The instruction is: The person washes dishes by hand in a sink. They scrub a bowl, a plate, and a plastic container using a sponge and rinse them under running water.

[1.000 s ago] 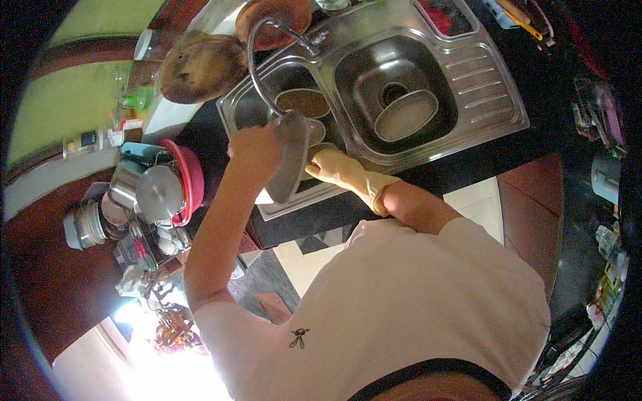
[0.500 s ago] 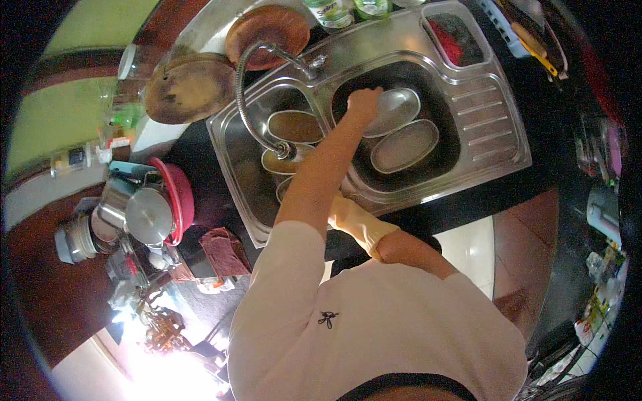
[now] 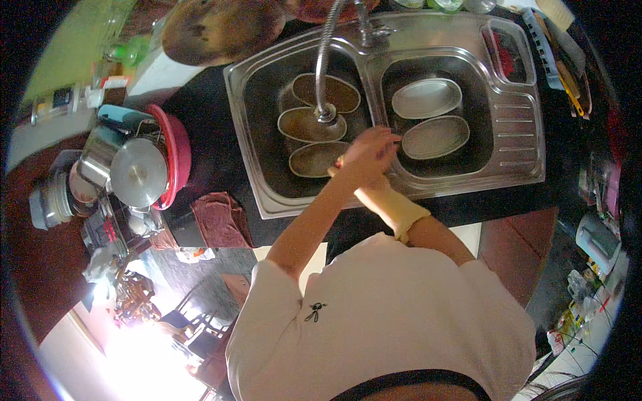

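My bare left hand point(image 3: 371, 155) is over the sink's divider, its slightly blurred fingers stretched to the right and nothing seen in them. It crosses above my right hand point(image 3: 376, 194), which wears a pale yellow glove. The gloved fingers point left beneath my left wrist and are mostly hidden. In the right basin lie two oval metal dishes, an upper dish point(image 3: 426, 98) and a lower dish point(image 3: 436, 138). The left basin holds three more oval dishes with brownish insides: a top one point(image 3: 341, 93), a middle one point(image 3: 301, 125) and a bottom one point(image 3: 313, 160) near my gloved fingertips.
A flexible faucet point(image 3: 322, 67) hangs over the left basin. Left of the steel sink point(image 3: 267, 207) are a red basin point(image 3: 180, 154), a round metal lid point(image 3: 138, 172) and a brown cloth point(image 3: 221, 220). A clear tub point(image 3: 511, 53) with something red sits at the right corner.
My left hand has left the upper dish in the right basin and come back toward me, over my gloved right hand. The view has shifted, showing the left basin's dishes more fully.
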The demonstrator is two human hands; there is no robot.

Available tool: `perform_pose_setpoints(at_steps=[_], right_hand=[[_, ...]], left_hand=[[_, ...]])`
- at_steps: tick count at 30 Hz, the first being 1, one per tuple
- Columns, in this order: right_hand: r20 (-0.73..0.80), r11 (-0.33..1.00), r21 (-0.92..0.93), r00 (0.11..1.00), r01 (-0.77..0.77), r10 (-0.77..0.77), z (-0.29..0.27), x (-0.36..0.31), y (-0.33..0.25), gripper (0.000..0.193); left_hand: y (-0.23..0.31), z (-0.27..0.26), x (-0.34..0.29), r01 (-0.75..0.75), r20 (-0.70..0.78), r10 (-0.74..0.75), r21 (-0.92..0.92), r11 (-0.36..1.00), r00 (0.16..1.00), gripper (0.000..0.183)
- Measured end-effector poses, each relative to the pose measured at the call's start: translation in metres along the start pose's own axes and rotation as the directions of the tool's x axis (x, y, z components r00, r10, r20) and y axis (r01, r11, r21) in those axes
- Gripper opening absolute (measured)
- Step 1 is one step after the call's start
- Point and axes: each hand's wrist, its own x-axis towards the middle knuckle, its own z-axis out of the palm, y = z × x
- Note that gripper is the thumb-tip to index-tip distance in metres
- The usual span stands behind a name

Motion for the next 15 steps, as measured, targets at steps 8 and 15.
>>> perform_pose_setpoints(at_steps=[8,15], right_hand=[[-0.022,0.934,-0.355,0.998,0.045,-0.056,-0.004,0.056,-0.003,0.025],[0.170,0.508,-0.855,0.982,0.106,0.082,0.022,0.074,0.038,0.023]], left_hand=[[-0.229,-0.067,-0.093,0.415,-0.028,-0.485,0.560,0.717,0.874,0.031],[-0.272,-0.048,-0.061,0.402,0.314,-0.694,0.633,0.662,0.647,0.040]])
